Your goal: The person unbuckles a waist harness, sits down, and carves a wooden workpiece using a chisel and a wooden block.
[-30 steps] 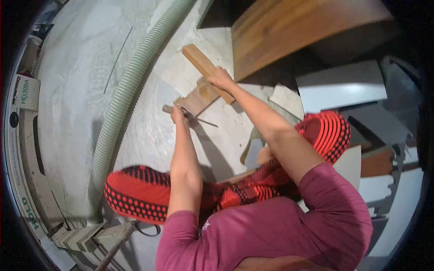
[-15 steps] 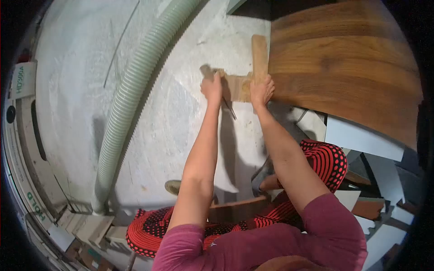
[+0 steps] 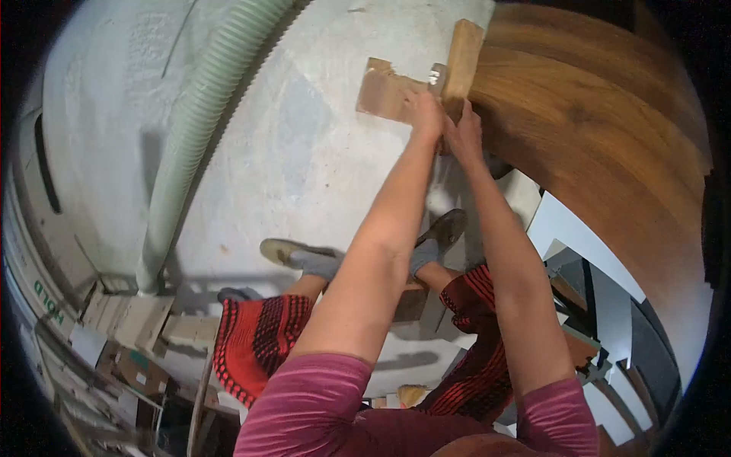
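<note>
In the head view, my left hand (image 3: 428, 118) is closed around a slim tool (image 3: 436, 76) with a shiny end. Its kind cannot be made out, as my fingers hide most of it. The same hand lies against a flat wooden piece (image 3: 384, 93) with a rough, chipped upper edge. Close beside it, my right hand (image 3: 464, 135) grips the lower end of a long wooden block (image 3: 463, 61), which tilts slightly to the right. That block stands across the right end of the flat piece, near a large brown wood-grain panel (image 3: 579, 114).
A ribbed pale green hose (image 3: 205, 114) runs down the left over the whitish floor (image 3: 304, 175). My feet, in slippers (image 3: 285, 251), are below the wood. Offcuts and white boards (image 3: 571, 221) crowd the lower right. Boxes (image 3: 133, 369) stand at lower left.
My left hand has moved right with the tool, from the flat piece's left end to beside the block. The wooden pieces sit higher and farther right in view, and my legs are farther apart.
</note>
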